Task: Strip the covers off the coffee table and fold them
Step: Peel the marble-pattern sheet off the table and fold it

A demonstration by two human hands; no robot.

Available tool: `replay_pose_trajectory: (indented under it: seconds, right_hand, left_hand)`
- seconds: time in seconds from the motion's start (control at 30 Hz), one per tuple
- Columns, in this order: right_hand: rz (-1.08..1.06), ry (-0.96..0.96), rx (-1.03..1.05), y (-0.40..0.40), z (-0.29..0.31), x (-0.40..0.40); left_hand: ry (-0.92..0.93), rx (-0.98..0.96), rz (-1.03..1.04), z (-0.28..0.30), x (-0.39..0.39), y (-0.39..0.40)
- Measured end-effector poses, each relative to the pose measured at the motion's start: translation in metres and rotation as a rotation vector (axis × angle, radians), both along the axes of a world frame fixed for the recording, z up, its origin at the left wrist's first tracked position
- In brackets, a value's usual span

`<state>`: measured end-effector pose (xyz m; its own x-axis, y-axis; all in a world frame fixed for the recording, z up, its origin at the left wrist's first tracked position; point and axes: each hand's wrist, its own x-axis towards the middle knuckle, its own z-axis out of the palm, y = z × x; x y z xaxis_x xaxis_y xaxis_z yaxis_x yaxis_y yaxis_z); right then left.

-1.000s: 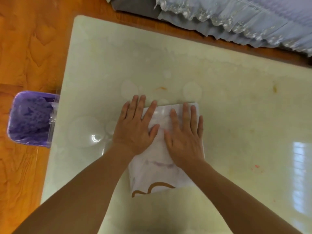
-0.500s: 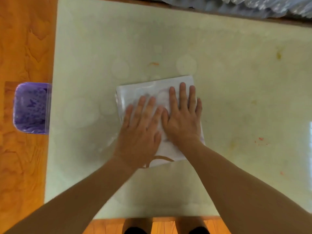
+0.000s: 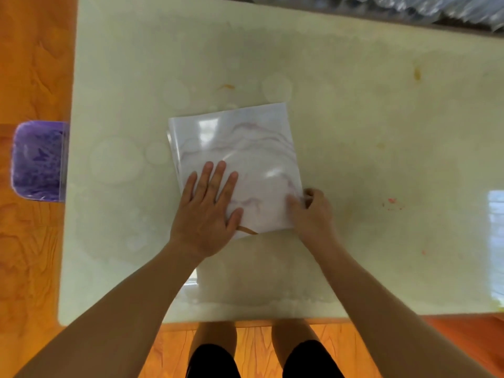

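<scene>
Head view is looking straight down on a pale, glossy coffee table (image 3: 354, 132) that is carrying a few faint ring marks and small orange and red stains. Near its middle a folded cover (image 3: 234, 148), white with faint purple marbling and a shiny surface, is lying flat as a rough rectangle, slightly skewed to the table's edges. The left hand (image 3: 207, 214) is resting palm down on the cover's near left part, its fingers straight and lightly spread, the thumb lying out to the side on the sheet. The right hand (image 3: 313, 211) is sitting at the cover's near right edge, its fingers curling round that edge and pinching it with the thumb on top. Both forearms are reaching in from the near side. A purple bin (image 3: 38, 162) is standing on the wooden floor (image 3: 32, 64) just beside the table's left edge.
</scene>
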<state>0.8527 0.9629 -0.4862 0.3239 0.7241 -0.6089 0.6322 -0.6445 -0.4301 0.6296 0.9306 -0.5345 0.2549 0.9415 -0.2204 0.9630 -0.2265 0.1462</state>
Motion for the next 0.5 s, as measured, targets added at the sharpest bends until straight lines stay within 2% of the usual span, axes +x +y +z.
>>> replay_pose_trajectory:
  seconds: [0.1,0.17,0.3,0.4,0.5]
  right_hand:
    - [-0.047,0.033,-0.044,-0.003,0.0,-0.013]
    - [-0.127,0.131,-0.048,0.005,0.006,-0.015]
    - [-0.204,0.488,0.01,0.003,0.022,-0.008]
    - [-0.336,0.766,-0.09,-0.01,0.016,0.001]
    - [-0.282,0.706,-0.133,-0.011,0.004,0.011]
  left_hand:
    - [-0.014,0.001,-0.002,0.001,0.0,0.0]
    - [-0.019,0.01,0.003,0.001,-0.001,0.0]
    - [-0.025,0.026,0.0,0.001,-0.005,-0.001]
    - [0.005,0.014,0.014,0.002,0.0,-0.001]
    - [0.035,0.014,0.014,0.001,0.004,-0.001]
